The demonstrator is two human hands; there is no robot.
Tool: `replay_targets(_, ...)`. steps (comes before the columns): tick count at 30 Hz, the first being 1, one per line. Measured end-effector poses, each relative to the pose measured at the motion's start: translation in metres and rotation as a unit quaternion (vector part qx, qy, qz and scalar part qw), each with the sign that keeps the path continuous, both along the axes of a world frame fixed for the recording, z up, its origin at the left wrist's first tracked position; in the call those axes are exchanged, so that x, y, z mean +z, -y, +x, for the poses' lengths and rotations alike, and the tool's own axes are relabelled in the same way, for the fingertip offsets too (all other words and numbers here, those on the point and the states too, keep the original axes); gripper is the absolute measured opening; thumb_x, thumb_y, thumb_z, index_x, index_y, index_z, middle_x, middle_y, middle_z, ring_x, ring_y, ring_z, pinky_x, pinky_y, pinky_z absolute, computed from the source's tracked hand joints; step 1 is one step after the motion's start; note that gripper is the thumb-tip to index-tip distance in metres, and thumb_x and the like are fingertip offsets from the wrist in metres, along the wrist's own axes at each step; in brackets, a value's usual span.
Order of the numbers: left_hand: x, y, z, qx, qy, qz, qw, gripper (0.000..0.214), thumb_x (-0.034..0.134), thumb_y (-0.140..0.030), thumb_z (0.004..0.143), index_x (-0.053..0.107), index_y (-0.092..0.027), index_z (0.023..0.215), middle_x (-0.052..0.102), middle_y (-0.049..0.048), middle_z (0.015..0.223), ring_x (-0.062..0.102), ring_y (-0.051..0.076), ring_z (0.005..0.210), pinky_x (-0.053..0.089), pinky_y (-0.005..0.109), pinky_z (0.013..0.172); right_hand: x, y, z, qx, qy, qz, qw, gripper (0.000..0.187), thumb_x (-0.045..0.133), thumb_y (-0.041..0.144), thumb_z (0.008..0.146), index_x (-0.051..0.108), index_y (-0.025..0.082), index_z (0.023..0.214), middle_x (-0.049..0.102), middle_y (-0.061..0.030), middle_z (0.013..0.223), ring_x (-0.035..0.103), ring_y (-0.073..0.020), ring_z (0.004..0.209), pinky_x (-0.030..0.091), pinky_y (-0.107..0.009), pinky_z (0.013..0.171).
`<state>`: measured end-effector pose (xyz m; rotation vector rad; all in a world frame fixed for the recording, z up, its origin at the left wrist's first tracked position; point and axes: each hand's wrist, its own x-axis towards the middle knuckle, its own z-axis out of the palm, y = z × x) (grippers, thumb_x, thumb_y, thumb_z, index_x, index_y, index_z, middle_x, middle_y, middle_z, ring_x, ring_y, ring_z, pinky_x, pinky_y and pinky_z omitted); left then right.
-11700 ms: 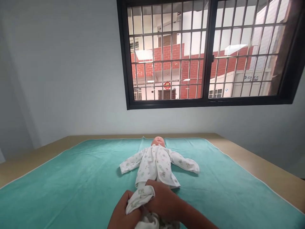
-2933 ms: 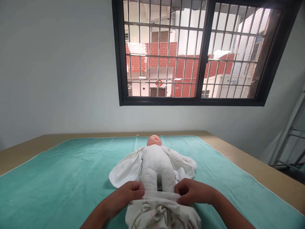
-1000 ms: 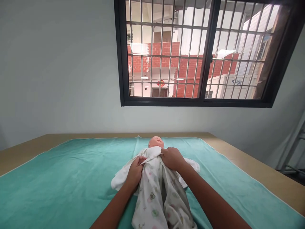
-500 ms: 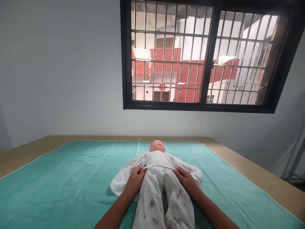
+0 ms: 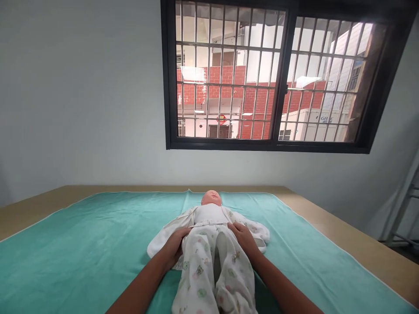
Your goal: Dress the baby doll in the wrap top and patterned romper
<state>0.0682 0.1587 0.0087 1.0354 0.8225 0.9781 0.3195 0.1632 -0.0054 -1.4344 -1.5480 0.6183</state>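
Note:
A baby doll lies on its back on the teal blanket, head towards the window. White printed trousers cover its legs up to the waist. An open white printed top lies spread under it. My left hand rests at the doll's left hip, fingers curled on the trouser waist. My right hand lies at the other hip, fingers laid along the cloth.
The blanket covers a wide tan wooden platform that meets a pale wall. A barred black-framed window is above. A metal frame stands at the far right edge.
The top has been opened and the trousers drawn up over the doll's legs to its waist. In the last second both hands slid back from the chest to the hips.

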Motion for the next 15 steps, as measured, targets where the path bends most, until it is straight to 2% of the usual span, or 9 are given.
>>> replay_targets(3,-0.005,-0.005,0.001,0.039,0.006,-0.02,0.999,0.024,0.064,-0.031,0.07,0.07,-0.013,0.086,0.071,0.0056,0.074,0.065,0.022,0.073,0.049,0.03,0.07,-0.004,-0.002,0.001,-0.007,-0.011,-0.006,1.0,0.047,0.043,0.063,0.082,0.035,0.023,0.06,0.035,0.0044,0.059,0.037,-0.0147,0.063,0.033,-0.028,0.061)
replay_targets(6,-0.008,-0.007,0.003,0.085,-0.056,0.053,0.993,0.025,0.067,-0.04,0.072,0.068,-0.015,0.077,0.07,0.0037,0.076,0.062,0.021,0.074,0.046,0.029,0.07,-0.006,0.001,0.004,0.006,-0.018,-0.001,1.0,0.048,0.043,0.064,0.083,0.035,0.023,0.06,0.037,0.0039,0.06,0.038,-0.0145,0.063,0.033,-0.028,0.061)
replay_targets(9,-0.009,-0.005,0.003,0.102,-0.103,0.102,0.984,0.033,0.07,-0.047,0.071,0.062,-0.015,0.066,0.065,0.0009,0.069,0.056,0.017,0.067,0.041,0.027,0.062,-0.003,0.007,0.015,0.052,-0.028,-0.003,0.998,0.046,0.048,0.061,0.082,0.041,0.021,0.061,0.043,0.0031,0.061,0.04,-0.0143,0.064,0.034,-0.028,0.061)
replay_targets(12,-0.007,-0.003,-0.002,0.037,-0.064,0.063,0.995,0.03,0.073,-0.044,0.07,0.061,-0.017,0.071,0.061,-0.0023,0.064,0.053,0.013,0.06,0.039,0.024,0.057,0.003,0.014,0.03,0.119,-0.054,-0.054,0.99,0.04,0.058,0.056,0.077,0.052,0.019,0.064,0.049,0.0026,0.061,0.043,-0.0136,0.061,0.035,-0.027,0.058)
replay_targets(15,-0.002,0.0,-0.01,-0.041,-0.016,0.028,0.999,0.024,0.075,-0.032,0.067,0.062,-0.017,0.08,0.064,-0.0006,0.073,0.058,0.013,0.067,0.045,0.025,0.064,0.01,0.021,0.042,0.181,-0.062,-0.11,0.975,0.027,0.067,0.043,0.072,0.062,0.016,0.072,0.058,0.0016,0.066,0.047,-0.0127,0.063,0.037,-0.025,0.059)
